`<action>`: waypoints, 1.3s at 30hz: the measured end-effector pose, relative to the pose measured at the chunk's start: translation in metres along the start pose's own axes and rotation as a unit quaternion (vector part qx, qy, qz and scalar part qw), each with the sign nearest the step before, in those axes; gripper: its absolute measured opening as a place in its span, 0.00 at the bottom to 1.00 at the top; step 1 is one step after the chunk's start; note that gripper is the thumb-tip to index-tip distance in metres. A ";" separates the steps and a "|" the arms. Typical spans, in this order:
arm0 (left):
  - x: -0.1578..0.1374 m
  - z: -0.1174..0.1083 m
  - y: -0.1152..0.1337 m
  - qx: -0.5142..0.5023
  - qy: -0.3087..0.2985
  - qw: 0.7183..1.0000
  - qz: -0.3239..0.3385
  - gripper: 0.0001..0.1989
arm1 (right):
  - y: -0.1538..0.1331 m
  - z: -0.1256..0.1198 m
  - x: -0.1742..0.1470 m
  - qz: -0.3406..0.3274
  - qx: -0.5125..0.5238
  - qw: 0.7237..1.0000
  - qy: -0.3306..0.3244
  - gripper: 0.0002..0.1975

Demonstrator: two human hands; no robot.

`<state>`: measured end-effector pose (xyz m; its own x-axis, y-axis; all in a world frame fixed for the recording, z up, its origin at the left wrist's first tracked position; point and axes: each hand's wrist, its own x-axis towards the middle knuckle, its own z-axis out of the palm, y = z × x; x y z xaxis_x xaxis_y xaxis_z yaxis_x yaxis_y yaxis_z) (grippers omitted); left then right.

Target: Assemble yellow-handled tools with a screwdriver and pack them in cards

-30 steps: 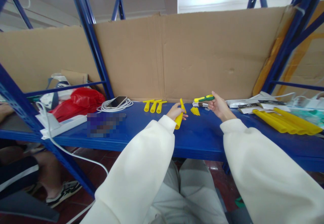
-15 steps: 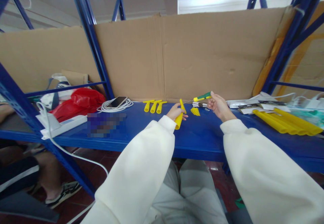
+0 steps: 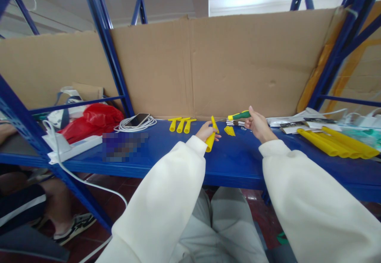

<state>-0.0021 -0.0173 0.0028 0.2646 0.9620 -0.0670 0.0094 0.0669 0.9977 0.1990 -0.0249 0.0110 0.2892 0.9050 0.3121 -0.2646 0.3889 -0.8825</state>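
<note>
My left hand (image 3: 204, 132) is wrapped round a yellow plastic handle (image 3: 210, 142), a tube with a wider crosspiece at its far end, tilted over the blue tabletop. In my right hand (image 3: 257, 125) is a green-and-yellow screwdriver (image 3: 240, 115), gripped by the end of its handle. Its thin shaft points left, towards the upper part of the yellow handle; whether the tip touches is too small to tell. Between the hands lie a small heap of yellow pieces (image 3: 229, 131) and a stack of white-and-dark packets (image 3: 235, 123). Several similar yellow T-shaped pieces (image 3: 179, 125) stand left of my left hand.
Several long yellow tubes (image 3: 333, 144) lie at the right beside flat packages (image 3: 309, 124). On the left are a phone (image 3: 137, 120) on a coiled white cable (image 3: 122, 127), a power strip (image 3: 76, 147) and a red bag (image 3: 99, 120). Cardboard (image 3: 238, 64) backs the table. Another person's leg (image 3: 59, 203) shows lower left.
The screwdriver has turned and levelled slightly in my right hand, whose fingers have shifted a little. My left hand and the yellow handle stay in place.
</note>
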 end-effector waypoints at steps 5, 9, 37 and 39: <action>0.000 0.000 0.000 0.001 -0.004 1.000 0.001 0.32 | -0.005 0.001 -0.003 0.021 0.019 0.999 -0.026 0.15; 0.002 -0.001 -0.002 -0.006 -0.001 1.000 0.000 0.33 | -0.003 0.000 -0.001 0.021 0.003 1.000 -0.016 0.19; -0.001 0.000 -0.001 0.000 -0.008 1.000 -0.005 0.32 | -0.004 0.004 -0.004 0.018 -0.011 1.000 0.013 0.21; 0.000 0.000 -0.001 -0.002 -0.010 1.000 -0.008 0.33 | -0.002 0.004 -0.003 0.009 -0.012 0.999 0.033 0.24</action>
<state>-0.0016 -0.0173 0.0017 0.2843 0.9551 -0.0830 0.0106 0.0834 0.9965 0.1955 -0.0279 0.0133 0.3450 0.8979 0.2735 -0.2483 0.3683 -0.8959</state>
